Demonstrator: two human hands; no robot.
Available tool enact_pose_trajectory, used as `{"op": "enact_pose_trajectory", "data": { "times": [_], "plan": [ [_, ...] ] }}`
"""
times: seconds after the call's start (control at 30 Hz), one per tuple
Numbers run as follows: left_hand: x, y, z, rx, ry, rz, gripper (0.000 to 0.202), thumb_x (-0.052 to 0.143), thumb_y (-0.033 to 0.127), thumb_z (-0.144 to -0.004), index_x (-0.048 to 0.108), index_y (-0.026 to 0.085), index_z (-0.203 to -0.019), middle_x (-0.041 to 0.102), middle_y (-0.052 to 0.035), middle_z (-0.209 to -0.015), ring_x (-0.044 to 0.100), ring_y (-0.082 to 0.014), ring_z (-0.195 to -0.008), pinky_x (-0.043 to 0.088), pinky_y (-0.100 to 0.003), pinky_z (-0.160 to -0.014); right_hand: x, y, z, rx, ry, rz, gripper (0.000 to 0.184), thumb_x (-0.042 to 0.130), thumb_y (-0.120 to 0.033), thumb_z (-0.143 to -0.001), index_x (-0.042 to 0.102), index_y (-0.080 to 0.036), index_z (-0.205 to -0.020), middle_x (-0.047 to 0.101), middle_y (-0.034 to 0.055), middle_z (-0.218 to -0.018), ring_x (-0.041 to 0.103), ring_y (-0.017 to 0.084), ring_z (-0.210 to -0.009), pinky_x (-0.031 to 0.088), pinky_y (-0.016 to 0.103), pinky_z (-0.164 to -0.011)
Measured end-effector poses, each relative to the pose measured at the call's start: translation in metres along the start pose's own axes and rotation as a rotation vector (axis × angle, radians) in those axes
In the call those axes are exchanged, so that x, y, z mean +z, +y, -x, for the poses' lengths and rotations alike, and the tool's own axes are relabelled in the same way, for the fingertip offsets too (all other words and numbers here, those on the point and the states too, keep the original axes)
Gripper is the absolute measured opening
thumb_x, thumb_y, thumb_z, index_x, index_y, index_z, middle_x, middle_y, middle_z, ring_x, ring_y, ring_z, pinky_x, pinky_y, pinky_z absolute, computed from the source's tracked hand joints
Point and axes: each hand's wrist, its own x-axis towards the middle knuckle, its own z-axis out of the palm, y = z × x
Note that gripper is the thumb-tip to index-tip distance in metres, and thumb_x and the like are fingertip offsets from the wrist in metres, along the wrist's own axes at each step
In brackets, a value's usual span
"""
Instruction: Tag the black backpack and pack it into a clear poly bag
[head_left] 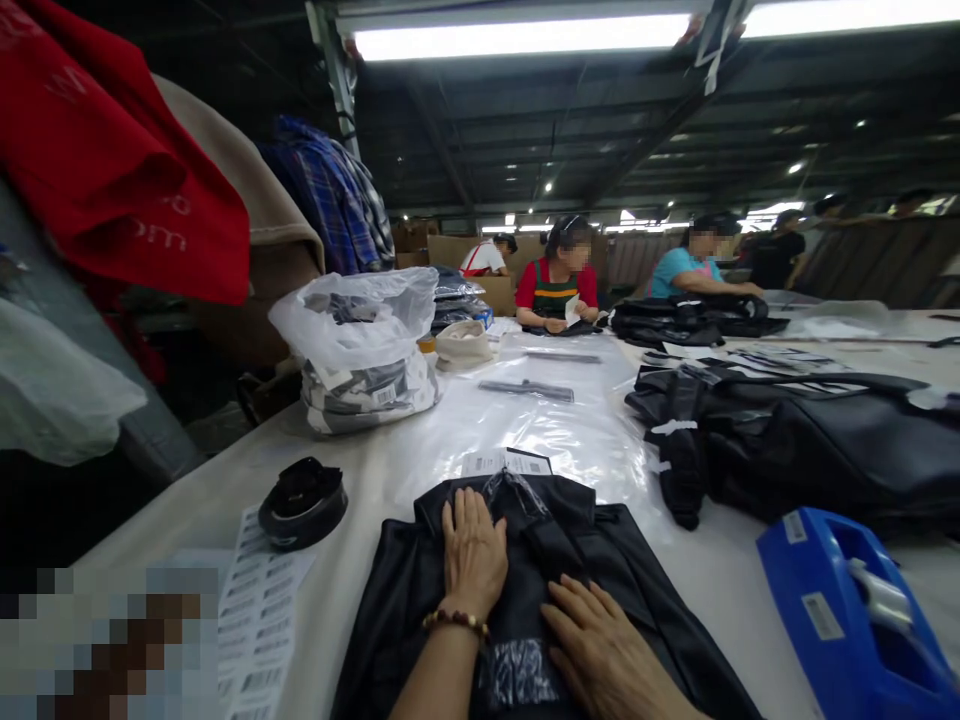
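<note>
long ceiling lights are shining under dark roof, & in bg some people are working. at far part of the big pale table, one person in red top is holding a white paper; another person in blue top is leaning over dark goods. on left side, red cloth & blue checked shirt are hanging. clear plastic sheets are covering middle of table & reflecting the light.

about containers: white plastic bag is standing on l. side of table, w/ dark folded goods showing in its top. black round holder is sitting near label sheet, w/ smth. black in it, i can't tell what. blue dispenser at r. side is carrying a shiny roll.

black garment is lying flat on table, directly before the wearer, collar pointing away; printed tag is sticking out past collar. l. hand, w/ bead bracelet on wrist, is resting flat near collar, fingers straight & close together. r. hand is resting lower on same garment, palm down, fingers spreading a little.
</note>
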Motion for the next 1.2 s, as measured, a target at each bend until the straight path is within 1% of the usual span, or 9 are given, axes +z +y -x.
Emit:
{"op": "enact_pose_trajectory", "data": {
  "times": [0.1, 0.27, 0.33, 0.5, 0.63, 0.73, 0.83, 0.97, 1.2],
  "plan": [
    [0.010, -0.003, -0.002, 0.019, 0.072, 0.008, 0.042, 0.038, 0.023, -0.091, 0.049, -0.003, -0.122, 0.048, -0.0251, -0.129, 0.041, -0.0340, -0.125, 0.035, -0.054, -0.103, -0.029, 0.001, -0.012, 0.032, -0.099, -0.071, 0.040, 0.057, -0.022, -0.078, 0.059, -0.019, -0.118, 0.058, 0.0122, -0.124, 0.054, 0.029, -0.115, 0.045, 0.041, -0.096],
    [0.010, -0.003, -0.009, -0.021, 0.169, 0.032, 0.036, 0.035, 0.019, -0.092, 0.057, 0.001, -0.113, 0.057, -0.0215, -0.120, 0.050, -0.0304, -0.118, 0.038, -0.052, -0.101, -0.072, 0.023, -0.075, 0.190, 0.123, -0.094, 0.031, 0.047, -0.022, -0.086, 0.058, -0.016, -0.114, 0.061, 0.0120, -0.112, 0.057, 0.024, -0.104, 0.042, 0.036, -0.090],
    [0.012, -0.002, -0.009, -0.030, 0.212, 0.052, 0.035, 0.034, 0.017, -0.092, 0.058, 0.003, -0.113, 0.059, -0.0195, -0.117, 0.051, -0.0293, -0.115, 0.039, -0.052, -0.100, -0.071, 0.038, -0.107, 0.264, 0.154, -0.115, 0.029, 0.044, -0.025, -0.089, 0.059, -0.014, -0.111, 0.062, 0.0126, -0.110, 0.056, 0.024, -0.105, 0.041, 0.034, -0.088],
    [0.020, 0.000, -0.009, -0.054, 0.321, 0.135, 0.036, 0.033, 0.018, -0.091, 0.059, 0.004, -0.112, 0.061, -0.0170, -0.115, 0.053, -0.0281, -0.113, 0.039, -0.051, -0.100, -0.046, 0.063, -0.167, 0.426, 0.130, -0.194, 0.036, 0.033, -0.030, -0.094, 0.064, -0.014, -0.090, 0.066, 0.0131, -0.099, 0.060, 0.024, -0.098, 0.041, 0.035, -0.083],
    [0.025, -0.001, -0.011, -0.032, 0.352, 0.131, 0.039, 0.032, 0.019, -0.090, 0.061, 0.004, -0.110, 0.062, -0.0173, -0.113, 0.055, -0.0273, -0.110, 0.041, -0.051, -0.098, -0.033, 0.069, -0.197, 0.535, 0.083, -0.298, 0.037, 0.046, -0.047, -0.089, 0.063, -0.016, -0.078, 0.066, 0.0117, -0.094, 0.060, 0.026, -0.097, 0.041, 0.041, -0.086],
    [0.028, -0.002, -0.012, -0.034, 0.368, 0.114, 0.041, 0.029, 0.019, -0.090, 0.062, 0.003, -0.108, 0.064, -0.0175, -0.111, 0.056, -0.0275, -0.109, 0.042, -0.051, -0.097, -0.025, 0.070, -0.218, 0.605, 0.044, -0.421, 0.031, 0.063, -0.045, -0.079, 0.061, -0.014, -0.079, 0.065, 0.0063, -0.089, 0.060, 0.021, -0.090, 0.044, 0.042, -0.084],
    [0.031, 0.000, -0.013, -0.046, 0.393, 0.113, 0.040, 0.030, 0.019, -0.089, 0.062, 0.003, -0.106, 0.064, -0.0178, -0.110, 0.056, -0.0280, -0.108, 0.043, -0.051, -0.095, -0.020, 0.065, -0.233, 0.596, 0.045, -0.616, 0.023, 0.063, -0.036, -0.082, 0.060, -0.014, -0.077, 0.063, 0.0014, -0.082, 0.060, 0.016, -0.079, 0.048, 0.033, -0.076],
    [0.036, 0.001, -0.013, -0.058, 0.448, 0.133, 0.039, 0.031, 0.018, -0.088, 0.062, 0.004, -0.106, 0.064, -0.0173, -0.110, 0.056, -0.0286, -0.108, 0.043, -0.052, -0.094, -0.028, 0.052, -0.236, 0.503, 0.119, -0.944, 0.026, 0.052, -0.037, -0.090, 0.058, -0.013, -0.083, 0.060, -0.0001, -0.078, 0.058, 0.011, -0.067, 0.049, 0.027, -0.063],
    [0.056, -0.006, -0.014, 0.015, 0.516, 0.082, 0.034, 0.038, 0.021, -0.086, 0.063, 0.006, -0.104, 0.065, -0.0163, -0.107, 0.059, -0.0276, -0.102, 0.045, -0.050, -0.088, -0.058, 0.045, -0.225, 0.364, 0.172, -1.268, 0.032, 0.062, -0.042, -0.075, 0.045, -0.017, -0.065, 0.047, -0.0055, -0.052, 0.039, 0.005, -0.041, 0.030, 0.020, -0.043]
  ]
}}
